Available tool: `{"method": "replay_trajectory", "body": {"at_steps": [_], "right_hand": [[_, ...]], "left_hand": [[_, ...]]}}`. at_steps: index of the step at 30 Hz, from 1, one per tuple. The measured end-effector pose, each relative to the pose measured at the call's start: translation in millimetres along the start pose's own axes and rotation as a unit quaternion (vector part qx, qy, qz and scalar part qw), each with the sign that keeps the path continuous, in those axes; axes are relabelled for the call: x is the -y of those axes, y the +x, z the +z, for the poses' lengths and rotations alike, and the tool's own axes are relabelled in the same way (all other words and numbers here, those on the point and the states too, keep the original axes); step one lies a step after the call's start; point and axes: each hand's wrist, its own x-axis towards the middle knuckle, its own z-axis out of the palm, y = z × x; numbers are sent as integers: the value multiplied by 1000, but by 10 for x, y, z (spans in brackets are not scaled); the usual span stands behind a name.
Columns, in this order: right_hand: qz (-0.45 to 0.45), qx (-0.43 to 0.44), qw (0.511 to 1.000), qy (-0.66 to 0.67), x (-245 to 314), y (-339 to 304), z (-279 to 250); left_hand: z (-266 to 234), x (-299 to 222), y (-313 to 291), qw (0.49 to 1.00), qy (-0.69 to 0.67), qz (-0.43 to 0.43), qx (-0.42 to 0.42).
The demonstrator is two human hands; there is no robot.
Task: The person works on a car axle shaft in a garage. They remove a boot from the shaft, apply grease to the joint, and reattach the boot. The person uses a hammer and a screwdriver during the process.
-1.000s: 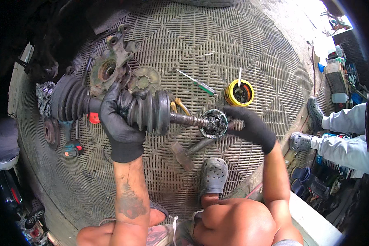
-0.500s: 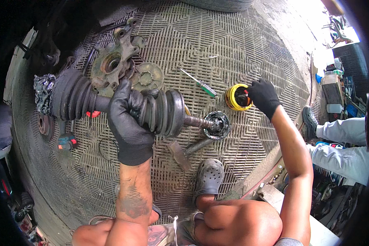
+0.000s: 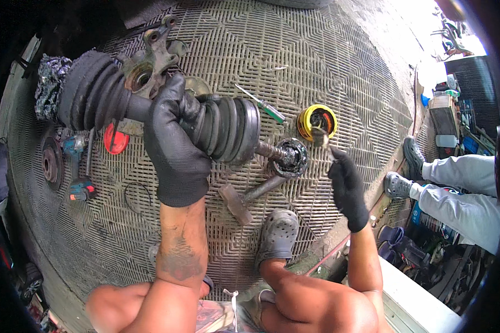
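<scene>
My left hand (image 3: 178, 144) is closed round a drive shaft (image 3: 134, 106) held crosswise above the floor. Ribbed black rubber boots (image 3: 228, 130) sit along it, and crumpled foil-like wrap (image 3: 51, 86) covers its left end. The splined right end (image 3: 269, 150) points at a round joint cup (image 3: 290, 157) smeared with dark grease; whether they touch, I cannot tell. Between the fingers of my right hand (image 3: 347, 188) is a small spoon (image 3: 320, 136), its head dirty with grease, just at the near rim of a yellow tub (image 3: 301, 123) of dark grease. Both hands wear black gloves.
A green-handled screwdriver (image 3: 271, 111) and a hammer (image 3: 236, 204) lie on the floor grating. At left are a cordless power tool (image 3: 78, 166), a red lid (image 3: 116, 139), and a brake disc (image 3: 52, 164). A steering knuckle (image 3: 161, 50) lies beyond the shaft. Another person's legs (image 3: 455, 208) extend in at right.
My right hand has drawn back toward me from the tub, bringing the spoon out over its near rim. My left hand still holds the shaft, whose left end is raised slightly.
</scene>
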Motion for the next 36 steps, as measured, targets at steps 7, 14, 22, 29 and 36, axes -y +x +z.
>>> {"method": "replay_trajectory", "body": {"at_steps": [7, 14, 22, 29, 36], "right_hand": [[-146, 6, 974, -171, 50, -151, 277], [-138, 42, 961, -237, 86, -220, 346], [-132, 101, 949, -269, 80, -414, 178], [-11, 100, 992, -78, 227, -473, -120], [57, 117, 991, 41, 341, -70, -40]], "left_hand": [[-82, 38, 66, 998, -49, -32, 9], [38, 27, -3, 1000, -4, 9, -10], [-76, 88, 83, 999, -49, -14, 12], [-136, 100, 59, 1000, -20, -4, 23], [-244, 73, 61, 997, -49, -14, 56]]}}
